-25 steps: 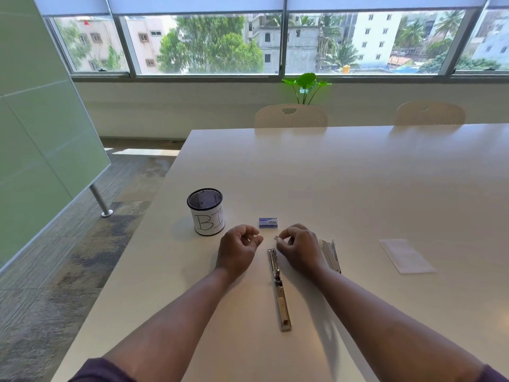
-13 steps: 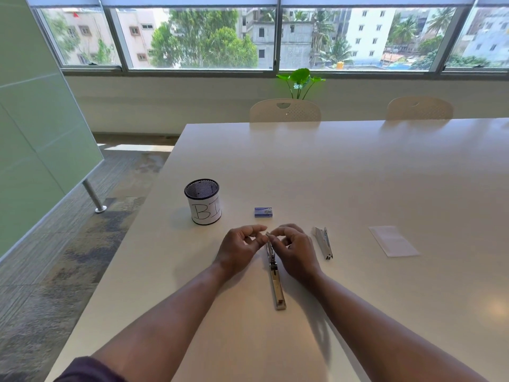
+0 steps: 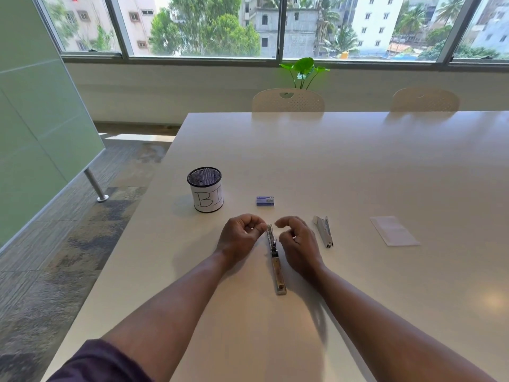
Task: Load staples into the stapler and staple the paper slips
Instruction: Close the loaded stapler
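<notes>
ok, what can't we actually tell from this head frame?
Head view only:
- Staples in the opened stapler: channel too small and blurred to tell.
- Left hand: curled fingers meet the stapler's far end; the fingertips hide any strip pinched there.
- Staple box: print too small.
- Paper slips: count unclear, pale on the pale table.
- Cup: label runs round its side.

On the table (image 3: 358, 166), the mesh cup (image 3: 205, 193) near the left edge, the staple box (image 3: 265, 201), the opened stapler (image 3: 276, 260) between the hands, a second metal piece (image 3: 323, 230) and the paper slips (image 3: 394, 230) crowd the near middle, while the far half toward the chairs (image 3: 287, 100) lies open.
</notes>
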Demonstrator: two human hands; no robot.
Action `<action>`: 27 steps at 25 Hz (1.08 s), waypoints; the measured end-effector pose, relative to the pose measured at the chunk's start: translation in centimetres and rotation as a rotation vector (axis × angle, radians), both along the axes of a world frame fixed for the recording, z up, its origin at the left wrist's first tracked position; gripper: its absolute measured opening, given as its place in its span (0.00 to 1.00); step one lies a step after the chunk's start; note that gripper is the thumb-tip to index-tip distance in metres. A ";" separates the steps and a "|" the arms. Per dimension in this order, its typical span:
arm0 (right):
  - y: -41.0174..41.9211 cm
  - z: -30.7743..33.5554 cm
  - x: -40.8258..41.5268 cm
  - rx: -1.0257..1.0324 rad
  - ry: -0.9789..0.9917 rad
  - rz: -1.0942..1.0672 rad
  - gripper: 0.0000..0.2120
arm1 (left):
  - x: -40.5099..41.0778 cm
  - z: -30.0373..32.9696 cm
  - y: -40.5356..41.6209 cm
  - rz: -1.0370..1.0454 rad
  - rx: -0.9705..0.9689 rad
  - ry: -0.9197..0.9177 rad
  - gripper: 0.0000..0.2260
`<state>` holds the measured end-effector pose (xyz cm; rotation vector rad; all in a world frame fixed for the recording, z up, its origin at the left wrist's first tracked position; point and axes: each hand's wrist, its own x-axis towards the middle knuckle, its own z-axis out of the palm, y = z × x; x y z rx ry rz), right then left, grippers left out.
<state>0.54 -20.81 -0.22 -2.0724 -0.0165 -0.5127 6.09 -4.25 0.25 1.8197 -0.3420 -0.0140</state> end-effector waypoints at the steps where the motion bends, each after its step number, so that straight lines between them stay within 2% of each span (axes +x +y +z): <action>1: 0.1 -0.1 -0.6 -0.022 -0.014 0.034 0.13 | 0.1 -0.1 0.1 0.006 0.012 -0.002 0.02; 5: 0.3 -0.1 -1.5 -0.136 0.016 0.119 0.09 | 0.3 -0.1 0.2 0.005 0.040 -0.017 0.06; 11: -0.1 -0.6 -1.9 -0.165 0.035 0.082 0.06 | 0.2 0.5 0.2 0.012 0.012 0.008 0.09; 14: -0.1 -0.7 -1.9 -0.140 0.072 0.081 0.08 | -0.1 0.8 0.4 -0.002 0.043 0.002 0.09; 17: 0.1 -0.7 -1.8 -0.122 0.068 0.097 0.10 | -0.2 1.1 0.7 -0.046 0.154 -0.023 0.07; 20: 0.1 -0.6 -1.8 -0.133 0.048 0.108 0.07 | -0.1 1.5 0.8 -0.102 0.287 -0.078 0.07; 27: 0.0 -0.5 -1.7 -0.142 0.074 0.092 0.05 | -0.1 1.1 0.4 -0.161 0.419 -0.123 0.08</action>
